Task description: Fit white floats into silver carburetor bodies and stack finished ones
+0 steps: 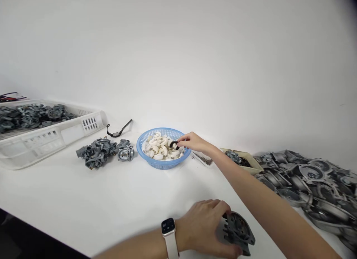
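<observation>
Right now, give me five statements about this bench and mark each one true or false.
1. The right hand holds a black curved part at the blue basket. True.
2. The right wrist bears a watch. False: the white-banded watch is worn on the left one.
3. The left hand grips a dark metal part. True.
4. Most of what lies in the blue basket is red. False: it holds mostly white pieces.
5. A black watch lies between the white crate and the blue basket. True.
</observation>
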Tool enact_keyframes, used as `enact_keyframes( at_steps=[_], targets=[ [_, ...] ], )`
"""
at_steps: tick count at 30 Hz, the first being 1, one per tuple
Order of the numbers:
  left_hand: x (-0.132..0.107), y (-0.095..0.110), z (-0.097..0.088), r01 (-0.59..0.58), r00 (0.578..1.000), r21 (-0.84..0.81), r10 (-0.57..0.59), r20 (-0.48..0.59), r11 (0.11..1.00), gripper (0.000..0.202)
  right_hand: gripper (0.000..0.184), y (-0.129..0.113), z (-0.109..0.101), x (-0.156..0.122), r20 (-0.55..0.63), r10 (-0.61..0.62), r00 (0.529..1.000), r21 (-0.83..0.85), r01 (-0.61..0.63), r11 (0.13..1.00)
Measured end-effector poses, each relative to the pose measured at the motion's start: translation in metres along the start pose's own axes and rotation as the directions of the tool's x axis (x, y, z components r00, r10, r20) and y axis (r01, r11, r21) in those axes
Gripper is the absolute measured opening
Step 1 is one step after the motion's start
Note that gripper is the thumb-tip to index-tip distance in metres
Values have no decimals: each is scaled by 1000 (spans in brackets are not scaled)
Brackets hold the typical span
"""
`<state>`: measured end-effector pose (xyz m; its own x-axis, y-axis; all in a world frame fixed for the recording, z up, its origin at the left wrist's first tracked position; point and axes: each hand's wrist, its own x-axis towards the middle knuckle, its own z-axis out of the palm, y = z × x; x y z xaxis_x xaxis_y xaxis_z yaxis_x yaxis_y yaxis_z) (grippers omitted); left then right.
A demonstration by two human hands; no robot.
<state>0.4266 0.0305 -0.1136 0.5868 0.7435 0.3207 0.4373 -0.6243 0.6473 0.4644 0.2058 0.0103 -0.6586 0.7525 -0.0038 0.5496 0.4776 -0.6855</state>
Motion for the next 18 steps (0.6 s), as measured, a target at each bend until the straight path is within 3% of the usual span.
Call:
enact_keyframes(
  at_steps=[7,12,15,18],
  targets=[
    [-3,7,-3,77,995,-41,-79,-57,996,66,27,15,-24,-114,66,-34,997,182,22,983],
    [-2,8,-3,115,993,-212,-104,61,970,87,25,36,-37,-197,66,32,997,204,-44,978],
    [-1,12,-2,132,990,-263,-112,91,956,80,26,46,-40,-227,122,73,990,145,-90,985],
    [-1,16,-3,131,990,-245,-116,75,961,72,26,53,-38,-241,160,86,983,101,-102,990]
  ],
)
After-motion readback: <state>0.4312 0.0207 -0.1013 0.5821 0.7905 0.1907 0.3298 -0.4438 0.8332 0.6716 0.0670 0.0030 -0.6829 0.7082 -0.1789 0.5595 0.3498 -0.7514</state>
